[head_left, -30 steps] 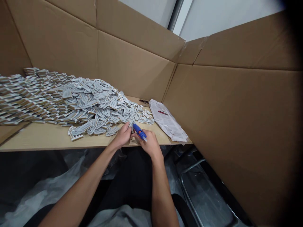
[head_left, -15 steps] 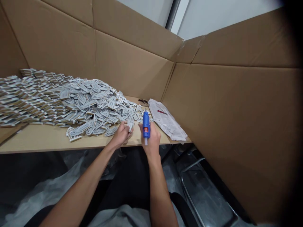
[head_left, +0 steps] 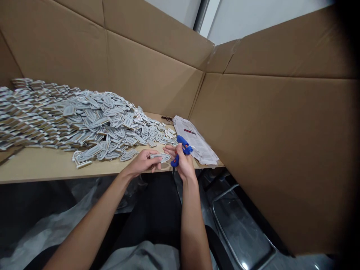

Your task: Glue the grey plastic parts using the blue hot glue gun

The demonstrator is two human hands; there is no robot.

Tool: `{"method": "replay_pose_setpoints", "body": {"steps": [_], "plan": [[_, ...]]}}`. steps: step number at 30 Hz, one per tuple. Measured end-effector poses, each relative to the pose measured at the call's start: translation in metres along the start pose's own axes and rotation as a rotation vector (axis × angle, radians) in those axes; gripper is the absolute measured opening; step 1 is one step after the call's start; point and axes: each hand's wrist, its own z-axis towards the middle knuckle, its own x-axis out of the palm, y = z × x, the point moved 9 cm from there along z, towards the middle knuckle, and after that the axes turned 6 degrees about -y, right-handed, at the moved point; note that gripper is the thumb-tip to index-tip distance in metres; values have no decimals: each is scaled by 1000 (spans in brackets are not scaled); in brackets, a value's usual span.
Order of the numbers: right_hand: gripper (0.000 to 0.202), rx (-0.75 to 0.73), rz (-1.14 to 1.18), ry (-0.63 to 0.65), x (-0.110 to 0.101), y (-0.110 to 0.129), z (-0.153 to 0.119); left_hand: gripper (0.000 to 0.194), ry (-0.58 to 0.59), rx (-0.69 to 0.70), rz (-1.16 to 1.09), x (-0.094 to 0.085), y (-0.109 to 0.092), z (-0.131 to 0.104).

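My left hand [head_left: 143, 163] pinches a small grey-and-white flat piece [head_left: 161, 157] with a pointed end, just above the table's front edge. Close beside it, my right hand [head_left: 184, 161] grips a blue glue gun [head_left: 184, 144], which lies tilted across the palm with its cord hanging down. Some fingers of the right hand stretch toward the pointed tip of the piece; whether they touch it I cannot tell. To the left, a large heap of similar grey pieces [head_left: 109, 116] covers much of the tabletop.
Neat rows of stacked pieces [head_left: 33, 116] stand at the far left. Sheets of paper [head_left: 197, 140] with a red pen [head_left: 189, 131] lie on the right of the table [head_left: 56, 167]. Tall cardboard walls [head_left: 152, 71] enclose the back and right. A metal-framed chair [head_left: 239, 225] stands below.
My left hand has brought the grey piece toward me, away from the heap, and turned it sideways. My right hand has rotated the glue gun from pointing forward to lying tilted.
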Motion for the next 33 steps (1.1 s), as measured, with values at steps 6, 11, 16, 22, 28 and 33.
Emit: {"method": "replay_pose_setpoints", "body": {"steps": [6,11,16,22,28,33], "plan": [[50,-3,34,46,1,14,-8,27,-68,-17,-11,-5,4,4],[49,19,-320,81,-5,4,-10,33,-137,-7,-112,-11,6,3],[50,-86,-343,-18,-3,7,-6,34,-71,66,9,-6,-2,-1],[64,-92,3,78,2,22,-11,39,-286,41,-108,-25,8,7],[73,41,178,251,-3,22,-18,51,-417,-30,-350,-35,22,12],[71,66,217,295,-1,21,-19,50,-381,9,-397,-34,22,13]]}}
